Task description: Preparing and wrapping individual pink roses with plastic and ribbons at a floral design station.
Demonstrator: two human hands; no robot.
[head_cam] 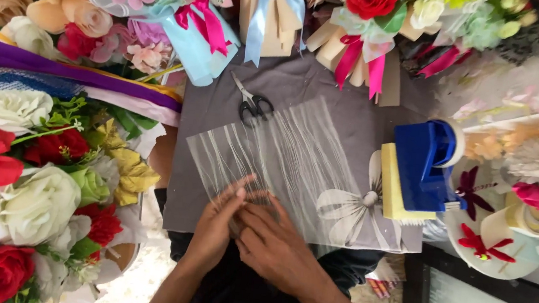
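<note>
Both hands, left hand (215,225) and right hand (274,241), pinch the near edge of a sheer pleated sheet (282,156) lying flat on the grey tabletop (210,119); each grip appears closed on it. Scissors (252,102) lie just beyond the sheet, a blue tape dispenser (428,163) to its right.

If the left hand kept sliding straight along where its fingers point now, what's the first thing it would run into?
The left hand points up and slightly right across the sheer striped sheet. Past the sheet's far edge, the black-handled scissors probably come first, though the line may pass just beside them.
</note>
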